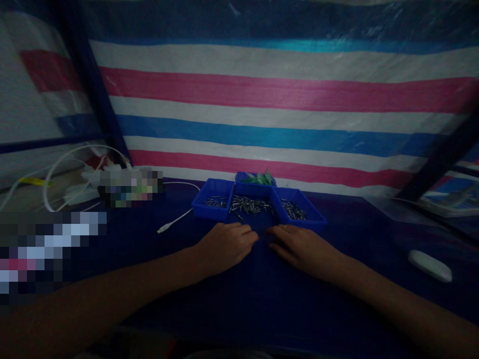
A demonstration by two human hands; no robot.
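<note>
Just in front of three blue bins, my left hand (233,244) rests over the dark blue table with its fingers curled together; whatever they hold, if anything, is hidden. To its right, my right hand (299,245) is partly spread, thumb apart from the fingers, and no object shows in it. A loose pile of small metal pins, perhaps rivets, (251,204) lies on the table between the bins. More such pieces lie in the left bin (211,212) and the right bin (312,215). The back bin (254,188) has green-and-clear pieces in it.
A white cable (175,222) ends on the table left of the bins. Tangled cords and plugs (88,182) crowd the far left. A white oblong object (430,265) lies at the right. Striped sheeting (280,94) hangs behind, between dark blue frame posts (99,99).
</note>
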